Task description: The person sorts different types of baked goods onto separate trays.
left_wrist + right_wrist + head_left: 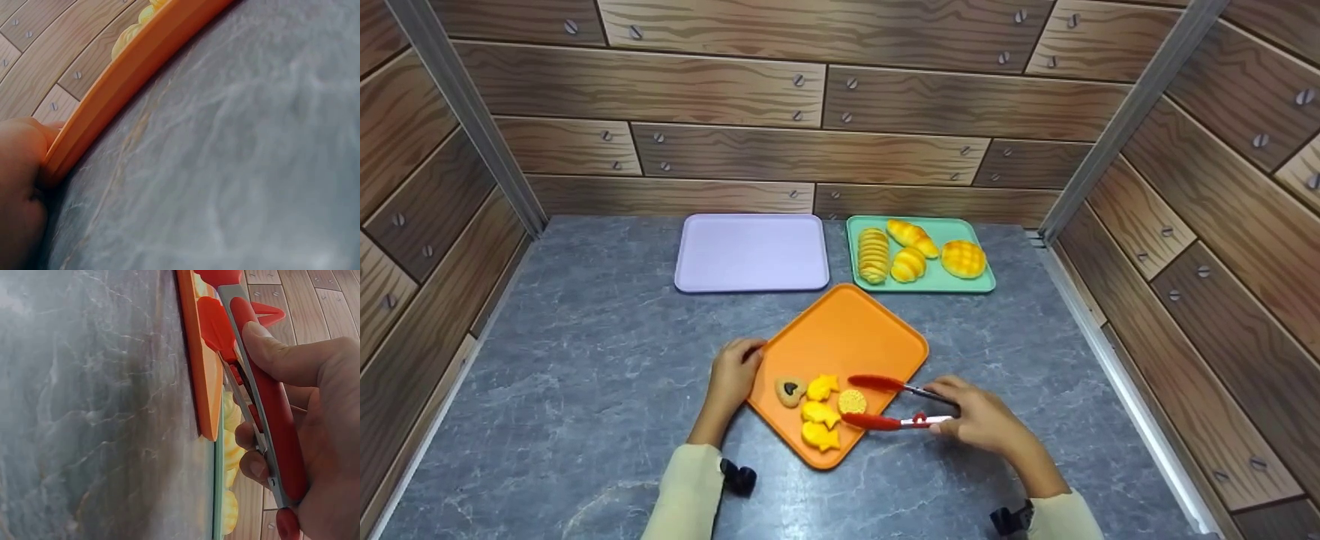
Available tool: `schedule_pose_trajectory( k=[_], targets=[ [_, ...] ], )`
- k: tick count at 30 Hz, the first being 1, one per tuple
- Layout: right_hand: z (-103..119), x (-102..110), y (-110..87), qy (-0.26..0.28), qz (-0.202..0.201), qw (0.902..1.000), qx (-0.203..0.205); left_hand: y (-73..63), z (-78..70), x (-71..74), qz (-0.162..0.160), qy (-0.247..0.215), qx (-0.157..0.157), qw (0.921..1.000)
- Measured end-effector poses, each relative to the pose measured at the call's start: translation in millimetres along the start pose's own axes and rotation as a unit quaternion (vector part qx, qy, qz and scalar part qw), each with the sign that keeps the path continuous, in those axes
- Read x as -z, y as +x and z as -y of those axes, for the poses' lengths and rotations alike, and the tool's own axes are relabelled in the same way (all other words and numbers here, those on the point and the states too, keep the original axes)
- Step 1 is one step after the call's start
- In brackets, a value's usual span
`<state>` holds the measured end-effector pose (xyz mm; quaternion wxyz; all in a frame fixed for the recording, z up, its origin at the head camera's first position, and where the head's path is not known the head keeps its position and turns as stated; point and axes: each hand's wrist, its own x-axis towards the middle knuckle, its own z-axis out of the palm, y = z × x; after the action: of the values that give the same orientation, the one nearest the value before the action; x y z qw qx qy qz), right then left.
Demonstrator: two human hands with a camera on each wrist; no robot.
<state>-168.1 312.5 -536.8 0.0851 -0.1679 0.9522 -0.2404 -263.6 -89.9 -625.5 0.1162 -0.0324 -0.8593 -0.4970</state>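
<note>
Your right hand (979,420) has thumb and fingers wrapped on the tongs (877,423), no slack; the tool itself is spread a bit wider than the piece between its ends. Your left hand (733,375) pinches the rim of the orange tray (855,330) near its 9 o'clock corner, fingers nearly together on it.

Key relation, my read: the round cookie (851,403) sits on that tray at your right hand's 9 o'clock, one red end at its 1, the other at its 5. Can't tell if either touches. Right hand is the one to work with: tongs already reach it, long axis roughly 3 to 9. From your left hand it's between 3 and 4, bare-handed. Cookie is round, so no long axis to line up; the tray's runs 7 to 1.

Tight spot: fish-shaped pieces (820,436) bunch at the cookie's 7 to 10, so I'd watch for snagging one.

Counts, near to far:
- Tongs: 1
- Orange tray: 1. Fish 3, round cookie 1, heart biscuit (790,390) 1
- Green tray (948,283): 1, at orange's 1 o'clock. Small roll (908,265) 1, bun (964,259) 1, ridged roll (874,256) 1, croissant (913,238) 1
- Purple tray (751,253): 1, at orange's 11
</note>
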Motion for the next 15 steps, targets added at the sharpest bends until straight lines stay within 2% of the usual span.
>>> schedule_pose_trajectory(
  k=[5, 15],
  targets=[
    [7.6, 4.3, 2.1, -0.019, 0.000, 0.9998, -0.008, 0.7, -0.6, 1.0, 0.000, -0.002, 0.001, 1.0000],
    [7.1, 2.1, 8.7, -0.066, -0.050, 0.9966, -0.008, 0.9, -0.4, -0.6, 0.002, -0.001, 0.001, 1.0000]
  ],
)
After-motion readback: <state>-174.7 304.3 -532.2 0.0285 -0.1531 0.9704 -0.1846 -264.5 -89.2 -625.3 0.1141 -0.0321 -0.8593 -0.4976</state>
